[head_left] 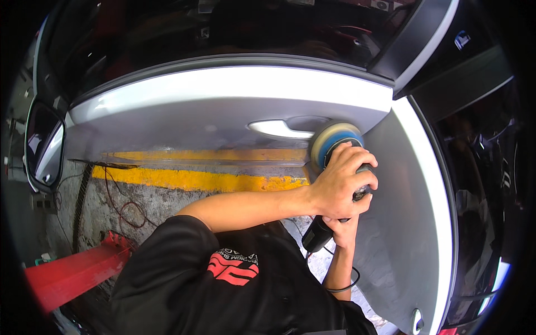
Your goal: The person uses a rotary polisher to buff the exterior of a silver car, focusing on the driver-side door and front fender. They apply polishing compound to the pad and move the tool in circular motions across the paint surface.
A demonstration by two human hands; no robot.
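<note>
OK, polisher (317, 234) pad (335, 138) is just R of door handle (273, 128), body slanting below; L hand (339, 181) nearer, R hand (341, 228) lower, fingers wrapped round polisher.

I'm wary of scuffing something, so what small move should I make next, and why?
Maybe ease the polisher away from the car door handle: its round pad appears close beside the handle's end, and your left hand and right hand grip the polisher.
</note>
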